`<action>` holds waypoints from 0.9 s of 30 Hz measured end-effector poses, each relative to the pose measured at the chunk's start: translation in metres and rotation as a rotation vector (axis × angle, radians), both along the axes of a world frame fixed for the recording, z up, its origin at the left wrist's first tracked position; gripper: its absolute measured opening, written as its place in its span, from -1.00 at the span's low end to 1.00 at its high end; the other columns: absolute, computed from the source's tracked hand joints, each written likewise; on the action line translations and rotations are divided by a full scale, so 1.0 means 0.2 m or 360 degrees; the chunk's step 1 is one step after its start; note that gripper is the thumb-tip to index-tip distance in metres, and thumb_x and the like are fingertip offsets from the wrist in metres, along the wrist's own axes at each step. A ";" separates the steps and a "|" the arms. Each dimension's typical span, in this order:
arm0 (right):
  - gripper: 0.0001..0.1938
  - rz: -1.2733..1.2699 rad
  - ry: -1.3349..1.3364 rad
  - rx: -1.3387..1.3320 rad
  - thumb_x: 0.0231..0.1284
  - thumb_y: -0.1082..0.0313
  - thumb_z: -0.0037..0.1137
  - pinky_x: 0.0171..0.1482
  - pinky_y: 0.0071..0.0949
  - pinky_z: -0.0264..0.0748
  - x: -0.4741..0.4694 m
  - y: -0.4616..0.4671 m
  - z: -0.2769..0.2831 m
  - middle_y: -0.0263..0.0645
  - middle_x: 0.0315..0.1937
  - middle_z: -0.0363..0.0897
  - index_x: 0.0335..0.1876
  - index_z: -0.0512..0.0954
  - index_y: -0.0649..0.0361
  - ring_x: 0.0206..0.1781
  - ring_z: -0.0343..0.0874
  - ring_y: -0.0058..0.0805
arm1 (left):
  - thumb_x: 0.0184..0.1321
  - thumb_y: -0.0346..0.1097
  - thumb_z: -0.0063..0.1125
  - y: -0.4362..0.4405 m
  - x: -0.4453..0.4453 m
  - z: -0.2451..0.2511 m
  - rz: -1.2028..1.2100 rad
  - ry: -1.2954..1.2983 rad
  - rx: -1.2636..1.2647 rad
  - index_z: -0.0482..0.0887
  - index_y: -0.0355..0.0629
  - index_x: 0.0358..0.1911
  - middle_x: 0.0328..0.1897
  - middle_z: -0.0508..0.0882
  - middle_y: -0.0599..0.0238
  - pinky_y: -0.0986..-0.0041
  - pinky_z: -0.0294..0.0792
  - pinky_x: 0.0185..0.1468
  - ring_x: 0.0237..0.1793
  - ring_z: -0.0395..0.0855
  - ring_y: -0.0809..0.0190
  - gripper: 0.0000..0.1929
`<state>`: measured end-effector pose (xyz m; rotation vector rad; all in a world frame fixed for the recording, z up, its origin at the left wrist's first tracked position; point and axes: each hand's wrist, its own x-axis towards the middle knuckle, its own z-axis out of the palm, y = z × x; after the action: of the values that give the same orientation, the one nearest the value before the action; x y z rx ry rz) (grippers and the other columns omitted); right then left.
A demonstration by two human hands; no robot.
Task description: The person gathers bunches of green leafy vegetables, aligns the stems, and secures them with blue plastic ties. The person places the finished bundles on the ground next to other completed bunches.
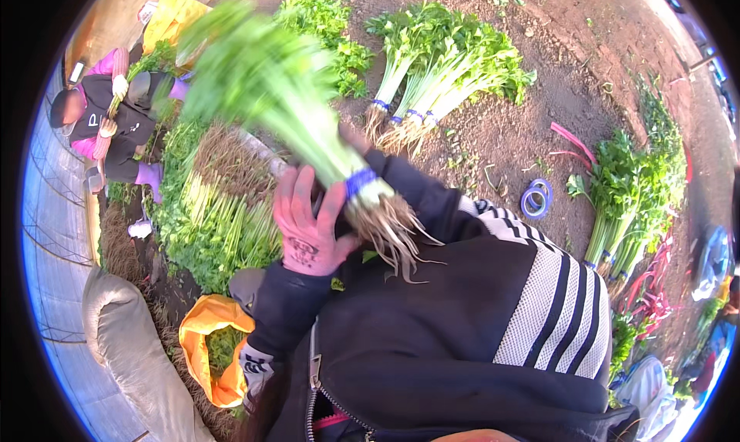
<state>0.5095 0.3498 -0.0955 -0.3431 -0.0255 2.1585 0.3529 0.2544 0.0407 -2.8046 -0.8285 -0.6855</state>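
Note:
A bunch of leafy celery [312, 135] is up in front of my chest, its leaves blurred by motion. Blue tape [361, 182] wraps the stalks just above pale, soil-stained roots [393, 228]. My left hand [306, 228] is beside the taped part, back of the hand up and fingers spread; its palm is hidden. Behind the stalks, only a little of my right hand [354, 138] shows at the end of the dark sleeve; it supports the bunch, though its fingers are hidden. Left of my hands lies a pile of untaped celery [214, 222] with roots on.
Taped celery bunches [428, 89] lie on soil ahead, with others [624, 205] at right. Blue tape rolls [536, 199] and red strips [572, 144] lie between. An orange bag [193, 349] stands lower left near a rolled grey cover [127, 332]. Another person [110, 112] holds stalks far left.

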 end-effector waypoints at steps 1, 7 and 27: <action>-0.36 -0.0248 -0.0173 -0.0039 0.08 -0.25 0.00 -0.04 -0.29 0.44 0.14 0.10 -0.06 -0.06 -0.17 0.51 0.10 0.41 0.15 -0.15 0.49 -0.31 | -0.35 -0.12 0.46 -0.01 0.00 -0.07 0.0057 -0.0154 -0.0170 0.27 -0.05 0.22 0.31 0.20 0.00 -0.06 0.10 0.23 0.27 0.16 -0.21 -0.09; -0.36 -0.1316 -0.1519 -0.0515 0.07 -0.19 0.06 0.04 -0.30 0.40 0.92 0.33 -0.51 -0.03 -0.08 0.47 0.14 0.38 0.17 -0.05 0.46 -0.29 | -0.25 -0.22 0.43 0.04 -0.44 -0.40 0.0790 -0.0278 -0.0618 0.16 -0.27 0.28 0.17 0.36 -0.18 0.10 0.22 0.17 0.12 0.36 -0.21 -0.06; -0.50 -0.0974 -0.2652 0.0099 -0.13 0.31 0.34 -0.35 -0.52 0.43 0.00 0.19 -1.35 -0.22 -0.42 0.49 -0.01 0.43 0.23 -0.41 0.49 -0.49 | -0.08 -0.13 0.32 -0.04 -0.83 -1.01 0.1373 -0.0413 -0.0867 0.30 -0.26 0.21 0.04 0.46 -0.20 0.15 0.32 0.11 0.01 0.45 -0.19 -0.25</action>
<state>0.5095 0.3878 -0.3647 -1.7168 -0.7857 0.7874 0.1878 0.2456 -0.1616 -2.3279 -2.3522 -0.7248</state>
